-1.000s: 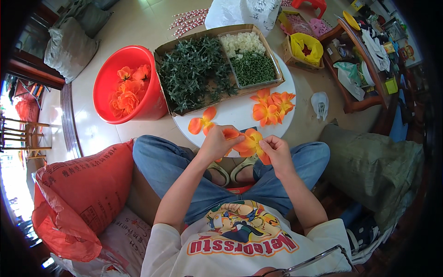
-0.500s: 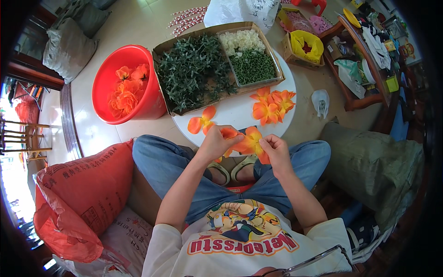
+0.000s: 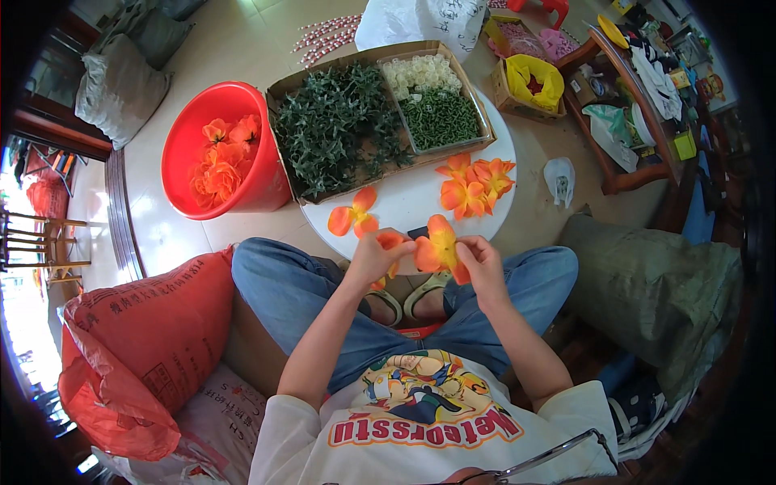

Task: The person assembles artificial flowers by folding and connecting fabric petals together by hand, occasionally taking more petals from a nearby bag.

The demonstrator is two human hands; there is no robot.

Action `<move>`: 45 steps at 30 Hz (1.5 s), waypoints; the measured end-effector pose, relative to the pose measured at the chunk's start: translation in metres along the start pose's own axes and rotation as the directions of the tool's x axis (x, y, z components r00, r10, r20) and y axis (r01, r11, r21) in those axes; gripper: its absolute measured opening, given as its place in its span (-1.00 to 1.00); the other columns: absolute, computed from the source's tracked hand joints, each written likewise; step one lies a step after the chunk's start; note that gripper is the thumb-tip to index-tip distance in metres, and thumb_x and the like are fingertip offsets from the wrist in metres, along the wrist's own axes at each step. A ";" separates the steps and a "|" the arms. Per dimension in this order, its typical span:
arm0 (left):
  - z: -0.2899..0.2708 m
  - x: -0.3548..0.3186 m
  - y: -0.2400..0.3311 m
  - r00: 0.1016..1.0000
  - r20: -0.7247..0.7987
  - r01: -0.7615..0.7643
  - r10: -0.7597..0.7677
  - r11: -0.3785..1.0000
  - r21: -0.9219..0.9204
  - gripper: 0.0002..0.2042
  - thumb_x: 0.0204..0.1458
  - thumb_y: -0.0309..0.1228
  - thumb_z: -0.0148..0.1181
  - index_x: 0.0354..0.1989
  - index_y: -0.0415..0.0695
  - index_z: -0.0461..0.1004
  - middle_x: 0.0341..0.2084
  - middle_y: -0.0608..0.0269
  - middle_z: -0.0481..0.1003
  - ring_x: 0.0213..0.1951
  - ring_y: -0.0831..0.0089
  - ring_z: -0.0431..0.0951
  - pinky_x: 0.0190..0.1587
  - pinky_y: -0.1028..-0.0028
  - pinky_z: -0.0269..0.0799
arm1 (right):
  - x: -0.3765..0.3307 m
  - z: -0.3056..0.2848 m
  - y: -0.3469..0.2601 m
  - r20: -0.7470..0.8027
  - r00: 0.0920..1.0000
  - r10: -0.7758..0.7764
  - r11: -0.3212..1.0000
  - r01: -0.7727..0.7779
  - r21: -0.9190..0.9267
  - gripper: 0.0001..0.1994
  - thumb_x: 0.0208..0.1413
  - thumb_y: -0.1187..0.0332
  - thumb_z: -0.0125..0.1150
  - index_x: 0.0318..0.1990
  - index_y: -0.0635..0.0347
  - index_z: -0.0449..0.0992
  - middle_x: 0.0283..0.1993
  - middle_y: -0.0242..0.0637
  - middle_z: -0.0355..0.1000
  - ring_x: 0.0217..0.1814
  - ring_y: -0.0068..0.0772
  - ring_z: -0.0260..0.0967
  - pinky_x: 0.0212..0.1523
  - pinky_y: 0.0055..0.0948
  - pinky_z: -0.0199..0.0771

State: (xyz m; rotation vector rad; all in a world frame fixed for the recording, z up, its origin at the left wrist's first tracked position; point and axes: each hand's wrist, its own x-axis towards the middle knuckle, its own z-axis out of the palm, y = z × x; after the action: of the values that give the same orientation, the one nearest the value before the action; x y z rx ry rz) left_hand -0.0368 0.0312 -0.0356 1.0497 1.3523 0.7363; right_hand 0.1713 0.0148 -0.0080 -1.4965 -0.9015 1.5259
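Above my lap, my right hand (image 3: 483, 265) pinches the edge of an orange-and-yellow artificial flower petal piece (image 3: 439, 245), its petals spread out. My left hand (image 3: 373, 257) is closed round more orange petals (image 3: 390, 241), partly hidden by the fingers; some hang below the hand. Just beyond the left hand, a single orange petal piece (image 3: 352, 213) lies on the white round table (image 3: 412, 198). A cluster of orange petal pieces (image 3: 473, 186) rests farther right on the same table. A small dark object (image 3: 418, 232) shows at the table's near edge, between my hands.
On the table stands a cardboard tray (image 3: 356, 190) of green artificial leaves (image 3: 335, 121), with a clear box (image 3: 440, 101) of white and green pieces inside. A red bucket (image 3: 182, 162) of orange flowers is at left. Sacks (image 3: 153, 331) flank me; a yellow-lined box (image 3: 529, 101) sits right.
The petal piece in my right hand has tilted more upright and stands farther clear of the left hand's petals. The left hand has lowered slightly.
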 end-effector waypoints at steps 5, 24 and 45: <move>-0.021 -0.026 -0.021 0.932 -0.363 -0.031 -0.013 0.993 -0.116 -0.78 0.01 -0.32 0.25 -0.34 -0.27 0.53 -0.55 0.30 0.49 -0.49 0.63 0.45 -0.41 0.57 0.36 | -0.012 -0.018 0.004 -0.126 0.976 -0.178 0.982 0.169 -0.079 -0.78 0.13 0.48 0.08 -0.06 0.25 0.38 -0.19 -0.35 0.35 -0.23 -0.62 0.28 -0.17 -0.61 0.28; 0.048 -0.111 0.025 0.992 0.116 0.042 0.053 0.724 -0.689 -0.52 0.26 -0.17 -0.28 0.25 -0.23 0.13 0.22 0.11 0.17 0.23 0.30 0.19 0.25 0.28 0.09 | -0.092 0.022 -0.016 0.186 0.975 -0.119 0.992 0.108 0.069 -0.54 -0.04 0.52 0.31 0.03 0.27 0.27 -0.02 -0.28 0.32 -0.02 -0.54 0.34 -0.23 -0.63 0.41; 0.036 -0.114 0.026 0.964 0.208 0.262 -0.167 0.737 -0.623 -0.80 0.09 -0.51 0.12 -0.10 -0.24 0.48 -0.22 0.26 0.53 -0.22 0.57 0.53 -0.12 0.51 0.47 | -0.087 -0.008 -0.018 0.344 0.542 -0.767 0.321 0.787 -0.526 -0.72 -0.11 0.37 0.25 -0.16 0.05 0.50 -0.17 -0.28 0.41 -0.03 -0.32 0.30 -0.04 -0.28 0.31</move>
State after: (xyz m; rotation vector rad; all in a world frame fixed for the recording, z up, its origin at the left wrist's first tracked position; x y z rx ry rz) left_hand -0.0117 -0.0684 0.0314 0.3667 0.9556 0.8512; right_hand 0.1784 -0.0561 0.0454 -1.0921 -1.9617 0.4774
